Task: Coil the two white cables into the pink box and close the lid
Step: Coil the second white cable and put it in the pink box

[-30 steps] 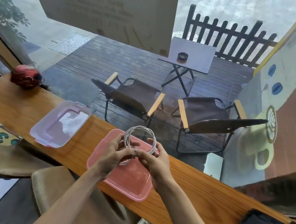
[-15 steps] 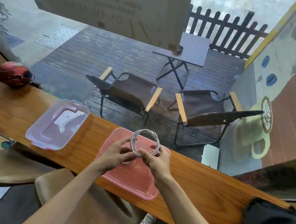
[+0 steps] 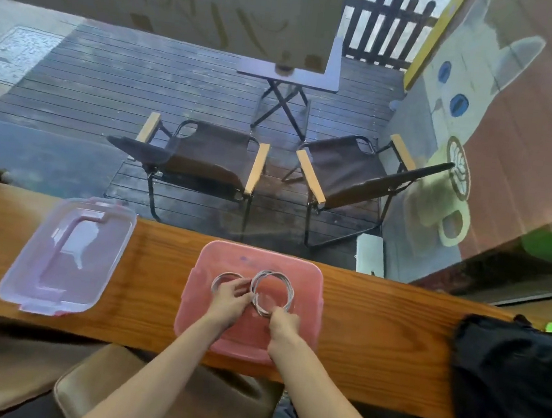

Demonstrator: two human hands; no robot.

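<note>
From the head camera, the pink box (image 3: 304, 317) sits open on the wooden counter (image 3: 159, 264), just in front of the person, and 2 coils of white cable lie inside it side by side. The smaller coil (image 3: 223, 276) is toward the left of the box, the larger coil (image 3: 271, 291) just to its right, and the 2 look to touch where they meet.

The left hand (image 3: 229, 301) is down in the box with its fingers curled over the near edge of the smaller coil, holding it where the coils meet. The right hand (image 3: 284, 323) is lower and to the right, fingers bent, pinching the near side of the larger coil.

The clear lid (image 3: 68, 255) lies flat on the counter, well apart to the left of the box, with nothing on it. A black cloth bundle (image 3: 509, 376) rests on the counter's right end. Through the window beyond, 2 folding chairs (image 3: 204, 160) stand on a dark deck.
</note>
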